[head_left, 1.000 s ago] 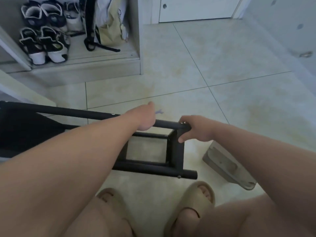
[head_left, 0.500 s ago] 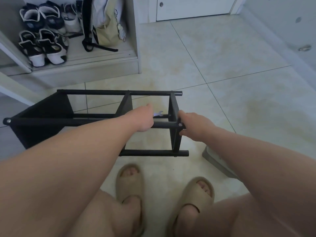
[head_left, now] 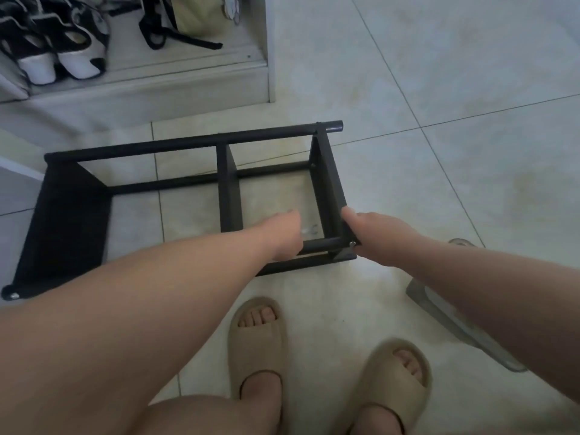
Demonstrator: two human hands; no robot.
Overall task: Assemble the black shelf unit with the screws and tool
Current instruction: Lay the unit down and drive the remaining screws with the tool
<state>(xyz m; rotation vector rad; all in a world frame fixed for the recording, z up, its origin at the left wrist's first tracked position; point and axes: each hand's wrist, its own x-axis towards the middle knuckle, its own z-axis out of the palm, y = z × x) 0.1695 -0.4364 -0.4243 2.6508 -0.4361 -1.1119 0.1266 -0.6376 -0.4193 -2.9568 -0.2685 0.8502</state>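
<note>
Two beige slippers (head_left: 260, 337) stand on the tiled floor (head_left: 439, 183), with one grey plastic piece (head_left: 445, 315) to their right. Just past them the black shelf unit (head_left: 226, 186) lies on its side on the floor: four long bars, three cross panels. The left hand (head_left: 284, 237) curls its fingers over the near bar, a small wrench (head_left: 310, 230) blurred at its knuckles. The right hand (head_left: 376, 235) grips the near right corner, thumb along the post. Two screws (head_left: 352, 244) show — one at that corner, one at the left end. Beyond sit two white-soled sneakers (head_left: 62, 58) and one bag (head_left: 194, 17).
</note>
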